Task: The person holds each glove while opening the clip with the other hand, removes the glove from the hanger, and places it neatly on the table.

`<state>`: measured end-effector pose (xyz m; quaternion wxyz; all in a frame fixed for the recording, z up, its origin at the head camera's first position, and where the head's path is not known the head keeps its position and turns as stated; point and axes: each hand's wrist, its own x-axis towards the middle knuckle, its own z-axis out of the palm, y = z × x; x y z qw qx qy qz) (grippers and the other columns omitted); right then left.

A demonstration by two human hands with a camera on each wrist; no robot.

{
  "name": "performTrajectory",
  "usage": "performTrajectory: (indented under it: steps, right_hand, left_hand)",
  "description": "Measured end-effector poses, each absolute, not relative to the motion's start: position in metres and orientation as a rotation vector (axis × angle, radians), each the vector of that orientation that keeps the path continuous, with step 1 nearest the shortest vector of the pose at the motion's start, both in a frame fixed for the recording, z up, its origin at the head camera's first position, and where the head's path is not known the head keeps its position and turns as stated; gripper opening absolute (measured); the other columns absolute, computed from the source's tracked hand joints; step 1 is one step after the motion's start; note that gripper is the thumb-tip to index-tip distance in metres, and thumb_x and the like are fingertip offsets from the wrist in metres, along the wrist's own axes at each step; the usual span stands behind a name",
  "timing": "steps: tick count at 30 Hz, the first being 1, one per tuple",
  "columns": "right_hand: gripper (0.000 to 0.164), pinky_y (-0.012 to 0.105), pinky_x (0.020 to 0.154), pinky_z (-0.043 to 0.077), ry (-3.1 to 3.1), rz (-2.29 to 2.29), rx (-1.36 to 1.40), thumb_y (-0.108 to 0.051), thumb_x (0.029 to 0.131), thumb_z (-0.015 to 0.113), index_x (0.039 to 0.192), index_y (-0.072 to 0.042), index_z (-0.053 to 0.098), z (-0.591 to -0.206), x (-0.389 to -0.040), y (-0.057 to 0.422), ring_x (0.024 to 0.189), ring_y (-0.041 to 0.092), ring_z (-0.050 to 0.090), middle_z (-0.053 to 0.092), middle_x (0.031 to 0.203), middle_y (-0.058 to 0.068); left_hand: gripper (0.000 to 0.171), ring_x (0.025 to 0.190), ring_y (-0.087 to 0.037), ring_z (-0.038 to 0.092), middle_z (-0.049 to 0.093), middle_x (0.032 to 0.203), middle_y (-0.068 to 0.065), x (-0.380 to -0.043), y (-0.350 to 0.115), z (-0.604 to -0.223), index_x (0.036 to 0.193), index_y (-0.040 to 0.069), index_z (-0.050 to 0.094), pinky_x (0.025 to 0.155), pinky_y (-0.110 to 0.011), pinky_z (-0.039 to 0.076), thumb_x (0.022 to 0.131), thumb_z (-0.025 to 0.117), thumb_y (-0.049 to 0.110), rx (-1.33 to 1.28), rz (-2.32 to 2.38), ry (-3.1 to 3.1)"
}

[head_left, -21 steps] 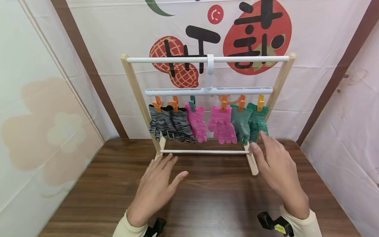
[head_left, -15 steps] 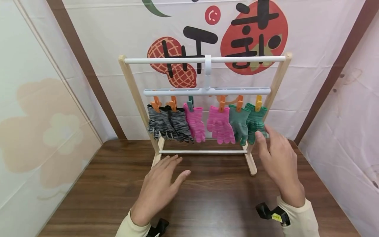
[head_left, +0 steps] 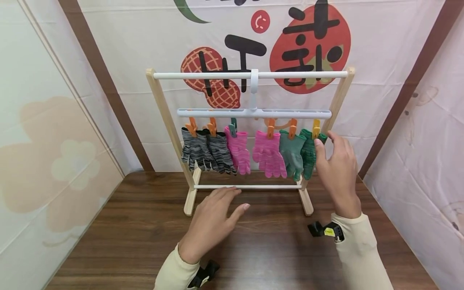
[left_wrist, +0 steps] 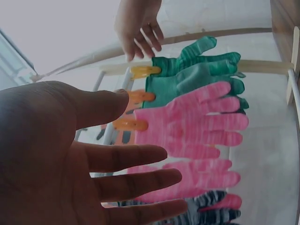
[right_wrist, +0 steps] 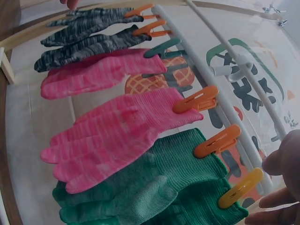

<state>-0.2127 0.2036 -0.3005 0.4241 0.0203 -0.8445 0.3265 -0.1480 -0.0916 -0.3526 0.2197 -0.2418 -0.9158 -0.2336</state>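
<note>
My right hand (head_left: 338, 173) is raised at the hanger's right end, thumb and index finger apart near the yellow clothespin (head_left: 316, 129) and the cuff of the outer green glove (head_left: 308, 157). In the right wrist view, its fingers are beside that yellow clip, with nothing between them. My left hand (head_left: 214, 219) hovers over the table with relaxed fingers, in front of the rack's lower bar. From the white hanger (head_left: 290, 113) also hang a second green glove (head_left: 291, 155), two pink gloves (head_left: 270, 155) and two black-grey gloves (head_left: 195, 147), held by orange clips (head_left: 271, 129) and a dark green clip (head_left: 233, 128).
A wooden rack (head_left: 164, 112) with white bars stands at the back of the brown table (head_left: 268, 245), carrying the hanger by its hook (head_left: 254, 82). Behind it is a printed white cloth (head_left: 145, 40). Cloth walls flank both sides.
My right hand has risen from the lower part of the outer green glove to its cuff and yellow clip. My left hand has shifted right. The gloves stay hanging.
</note>
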Motion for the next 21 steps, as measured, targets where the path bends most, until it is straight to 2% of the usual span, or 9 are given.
performTrajectory:
  steps: [9,21]
  right_hand:
    - [0.05,0.061,0.105,0.038,-2.154,0.889,0.098,-0.028,0.101,0.064,0.136,0.007,0.057,-0.294,-0.221,0.204,0.125,0.043,0.054,0.061,0.13,0.027]
    - [0.049,0.062,0.097,0.042,-2.171,0.937,0.099,-0.028,0.102,0.063,0.136,0.007,0.057,-0.286,-0.226,0.202,0.117,0.044,0.06,0.066,0.121,0.027]
  left_hand:
    - [0.046,0.127,-0.03,0.057,0.065,0.134,-0.009,-0.151,-0.079,-0.353,0.128,0.007,0.069,0.103,-0.05,0.046,0.099,0.064,0.043,-0.753,-0.593,-2.626]
    - [0.046,0.125,-0.024,0.059,0.067,0.131,-0.005,-0.158,-0.054,-0.345,0.13,0.011,0.067,0.106,-0.046,0.044,0.102,0.058,0.046,-0.866,-0.612,-2.626]
